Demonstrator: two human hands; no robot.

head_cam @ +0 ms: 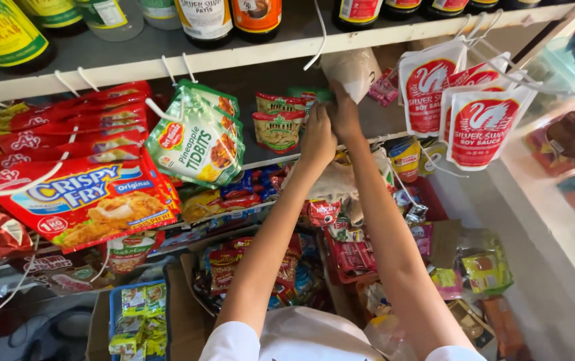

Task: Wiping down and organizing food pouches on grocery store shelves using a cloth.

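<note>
Both my arms reach up toward the edge of a white shelf (247, 55). My right hand (345, 115) is closed on the bottom of a beige packet (356, 69) that hangs from a white hook under the shelf. Pressed against its left side, my left hand (317, 139) is clenched. A strip of more beige packets (333, 184) hangs down from the hands between my forearms. My fingertips are hidden from view.
White-and-red sauce pouches (480, 127) hang at the right. To the left hang green fruit pouches (197, 142) and red breading-mix packs (87, 195). Bottles (206, 19) stand on the top shelf. Boxes of small sachets (137, 317) fill the space below. A white counter (555, 220) runs along the right.
</note>
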